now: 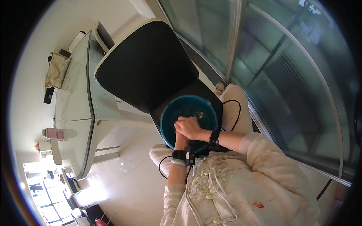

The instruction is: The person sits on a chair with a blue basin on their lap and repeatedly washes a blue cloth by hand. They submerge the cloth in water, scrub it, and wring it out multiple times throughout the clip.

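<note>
A round teal plastic basin [189, 97] rests on the black seat of a chair before me. My right hand [187, 127] lies over my left hand [182, 139] inside the basin's rim, its fingers curled around it. Most of the left hand's fingers are hidden beneath the right. Whether anything is held between the two hands cannot be seen. A small gold-coloured patch [200, 114] shows in the basin beyond my hands; its nature is unclear. Both wrists wear black straps, the left with a small black device [189, 156] and a pale bangle [178, 162] beside it.
The chair's large black backrest [147, 62] rises beyond the basin. Sliding glass doors [277, 84] run along the right. Left stands a glass-topped table [77, 110] bearing a pink bottle [53, 133] and a patterned cloth cover [58, 70]. Black cables [240, 110] loop from my wrists.
</note>
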Tool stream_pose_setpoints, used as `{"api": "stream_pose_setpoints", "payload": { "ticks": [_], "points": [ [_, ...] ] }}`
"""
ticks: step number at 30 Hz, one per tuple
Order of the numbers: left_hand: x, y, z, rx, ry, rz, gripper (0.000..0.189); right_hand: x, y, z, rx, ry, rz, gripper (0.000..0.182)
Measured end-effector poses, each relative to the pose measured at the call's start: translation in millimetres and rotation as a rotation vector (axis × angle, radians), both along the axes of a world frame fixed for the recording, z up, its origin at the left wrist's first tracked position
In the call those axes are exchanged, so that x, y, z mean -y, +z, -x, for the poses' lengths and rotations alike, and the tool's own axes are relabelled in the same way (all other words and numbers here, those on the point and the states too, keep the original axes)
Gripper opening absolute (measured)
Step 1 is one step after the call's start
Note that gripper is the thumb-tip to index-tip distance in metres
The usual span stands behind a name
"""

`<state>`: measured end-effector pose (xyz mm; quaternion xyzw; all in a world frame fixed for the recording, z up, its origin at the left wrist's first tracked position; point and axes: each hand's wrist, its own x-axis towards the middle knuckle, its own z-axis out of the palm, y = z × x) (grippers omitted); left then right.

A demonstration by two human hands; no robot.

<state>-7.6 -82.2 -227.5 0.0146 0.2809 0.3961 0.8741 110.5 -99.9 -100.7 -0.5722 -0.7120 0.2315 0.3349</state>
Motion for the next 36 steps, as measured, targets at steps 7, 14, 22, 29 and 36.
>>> {"api": "stream_pose_setpoints", "payload": {
  "ticks": [7,14,22,29,36],
  "points": [
    [17.5,59.7,-33.1,-0.652,0.082,0.041,0.048,-31.4,-38.6,-24.6,0.126,-0.287,0.017,0.024],
    [5.8,15.4,9.5,-0.429,-0.054,-0.3,0.058,14.6,11.2,5.5,-0.106,-0.006,-0.01,0.033],
    [13.5,79.8,-29.1,-0.696,0.07,-0.015,0.04,-31.8,-29.7,-29.7,0.17,-0.195,-0.068,0.034],
    [23.8,66.6,-9.6,-1.738,-0.171,-0.95,0.043,-20.3,-36.7,-38.4,0.423,-0.036,0.11,0.027],
    [12.0,57.4,1.6,-1.737,-0.586,-0.908,0.045,-22.6,-39.4,-43.2,0.472,0.039,0.335,0.043]
  ]
}}
